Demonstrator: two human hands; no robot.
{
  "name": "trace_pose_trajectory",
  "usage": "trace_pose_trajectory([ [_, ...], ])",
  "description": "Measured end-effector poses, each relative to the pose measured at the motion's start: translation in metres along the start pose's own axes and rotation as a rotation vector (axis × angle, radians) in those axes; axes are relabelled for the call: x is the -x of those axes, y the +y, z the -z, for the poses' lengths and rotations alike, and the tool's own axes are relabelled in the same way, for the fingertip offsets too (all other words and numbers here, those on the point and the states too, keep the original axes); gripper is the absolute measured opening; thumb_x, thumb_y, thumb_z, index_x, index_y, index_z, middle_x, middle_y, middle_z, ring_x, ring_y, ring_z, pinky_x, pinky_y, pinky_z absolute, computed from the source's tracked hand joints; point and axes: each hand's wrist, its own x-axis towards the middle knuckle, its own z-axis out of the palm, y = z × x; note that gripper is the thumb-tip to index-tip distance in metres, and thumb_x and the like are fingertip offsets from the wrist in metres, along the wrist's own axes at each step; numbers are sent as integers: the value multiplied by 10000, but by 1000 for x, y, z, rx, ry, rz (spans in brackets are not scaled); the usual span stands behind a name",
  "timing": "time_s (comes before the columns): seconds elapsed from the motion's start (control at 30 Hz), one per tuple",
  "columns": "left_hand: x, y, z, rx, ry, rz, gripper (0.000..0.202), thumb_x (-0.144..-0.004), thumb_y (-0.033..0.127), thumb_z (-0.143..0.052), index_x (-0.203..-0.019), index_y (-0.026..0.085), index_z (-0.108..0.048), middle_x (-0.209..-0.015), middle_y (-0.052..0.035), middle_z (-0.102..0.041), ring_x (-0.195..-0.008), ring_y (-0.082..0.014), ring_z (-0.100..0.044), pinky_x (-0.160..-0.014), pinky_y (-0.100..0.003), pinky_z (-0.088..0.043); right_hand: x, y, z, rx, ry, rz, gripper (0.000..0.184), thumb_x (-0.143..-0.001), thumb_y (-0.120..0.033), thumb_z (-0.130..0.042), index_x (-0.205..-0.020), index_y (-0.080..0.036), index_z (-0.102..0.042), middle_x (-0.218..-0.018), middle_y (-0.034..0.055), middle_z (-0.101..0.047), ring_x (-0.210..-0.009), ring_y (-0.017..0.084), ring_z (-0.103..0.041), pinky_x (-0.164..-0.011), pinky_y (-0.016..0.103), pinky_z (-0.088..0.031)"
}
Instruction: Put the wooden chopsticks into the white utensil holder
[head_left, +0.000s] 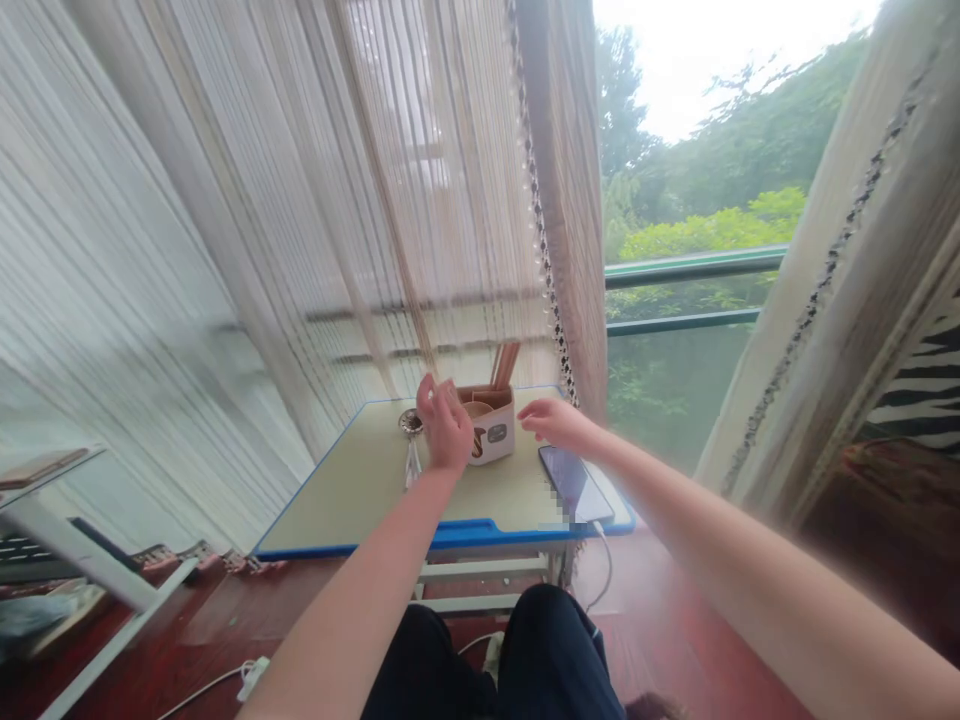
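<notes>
My left hand [445, 424] is raised over the small table [360, 490], fingers apart and upright, just left of a white box [495, 432] that holds brown sticks [505, 365] and a round wooden piece. It holds nothing. My right hand [556, 421] reaches in from the right with fingers stretched toward the box's right side, a short gap away. A dark phone [573, 482] lies flat on the table under my right wrist.
A small metal object [411, 424] with a thin handle lies left of the box. String curtains hang behind the table, a window with green railings to the right. Cables and a white frame lie on the red floor at left.
</notes>
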Motion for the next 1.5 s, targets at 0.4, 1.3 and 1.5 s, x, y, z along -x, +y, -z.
trace_pose_trajectory([
  [0.4, 108, 79, -64, 149, -281, 97, 253, -758, 111, -487, -1003, 165, -516, -1284, -148, -378, -1263, -258, -331, -1062, -438, -251, 58, 93, 2, 26, 475, -21, 336, -722, -195, -483, -1043, -174, -577, -965, 43, -648, -798, 133, -584, -772, 256, -448],
  [1.3, 129, 18, -16, 269, -138, 387, 210, -752, 89, -435, -909, 157, -556, -997, -79, -555, -756, -126, -569, -733, -257, -483, 75, 84, -110, -147, 429, 372, 305, -851, -270, -381, -1090, -174, -544, -1099, 89, -594, -1002, 179, -547, -874, 308, -432],
  [1.5, 96, -61, 37, 92, 50, 402, 243, -723, 64, -427, -897, 162, -566, -947, -81, -564, -767, -154, -562, -757, -290, -468, 43, 61, -171, -160, 326, 336, 351, -800, -186, -349, -1091, -172, -546, -1076, 77, -605, -936, 168, -572, -840, 308, -451],
])
